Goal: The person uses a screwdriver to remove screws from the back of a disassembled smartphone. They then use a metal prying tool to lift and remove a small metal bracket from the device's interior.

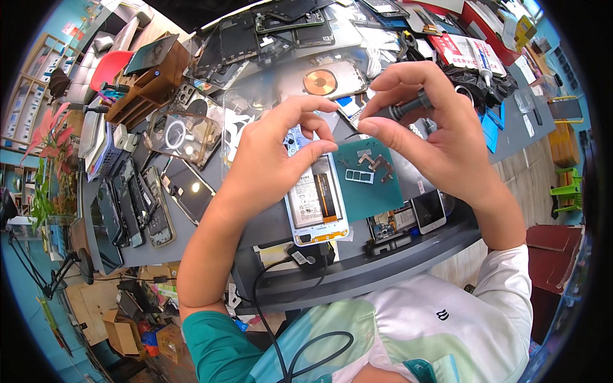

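An opened phone point(315, 198), light blue at its frame with battery and ribbon cable exposed, lies before me on the bench. My left hand point(271, 150) hovers over its upper end, thumb and curled fingers nearly meeting; anything between them is too small to make out. A dark screwdriver point(408, 106) is gripped in my right hand point(437, 131), its thin tip pointing left toward my left fingers. Beside the phone, a green mat point(383, 199) carries a SIM tray point(359, 176) and several small metal brackets point(382, 167).
A white phone point(429, 212) and an opened phone body point(391, 223) lie near the front edge. Stacked phone frames point(131, 204) stand left, by a wooden organizer point(150, 83). More phone parts point(236, 38) crowd the back. A black cable point(262, 287) hangs off the front.
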Motion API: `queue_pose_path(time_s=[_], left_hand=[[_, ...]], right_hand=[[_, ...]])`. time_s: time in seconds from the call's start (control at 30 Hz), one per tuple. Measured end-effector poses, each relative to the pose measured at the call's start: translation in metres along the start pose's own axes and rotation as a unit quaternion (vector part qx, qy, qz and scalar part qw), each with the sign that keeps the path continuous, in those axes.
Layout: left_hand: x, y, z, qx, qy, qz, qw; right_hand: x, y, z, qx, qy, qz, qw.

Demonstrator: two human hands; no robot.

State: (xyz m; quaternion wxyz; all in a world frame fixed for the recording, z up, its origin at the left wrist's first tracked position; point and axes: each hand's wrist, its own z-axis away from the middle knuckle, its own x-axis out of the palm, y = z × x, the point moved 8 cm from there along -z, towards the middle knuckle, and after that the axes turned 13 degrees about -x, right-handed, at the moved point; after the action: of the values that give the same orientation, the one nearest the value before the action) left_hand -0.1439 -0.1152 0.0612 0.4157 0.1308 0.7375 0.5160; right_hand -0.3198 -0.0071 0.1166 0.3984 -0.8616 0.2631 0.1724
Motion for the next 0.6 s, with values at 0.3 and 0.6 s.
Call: queue_pose_path(time_s=[0.3,0.6], left_hand=[[0.001,0.014,0.005,0.114,0.039,-0.074,0.990],[-0.008,0.005,0.001,0.039,0.017,0.017,0.999]], right_hand=[[0.020,-0.002,-0.004,-0.052,-0.011,-0.037,0.998],[0.022,-0.009,-0.013,-0.068,-0.014,-0.036,0.997]])
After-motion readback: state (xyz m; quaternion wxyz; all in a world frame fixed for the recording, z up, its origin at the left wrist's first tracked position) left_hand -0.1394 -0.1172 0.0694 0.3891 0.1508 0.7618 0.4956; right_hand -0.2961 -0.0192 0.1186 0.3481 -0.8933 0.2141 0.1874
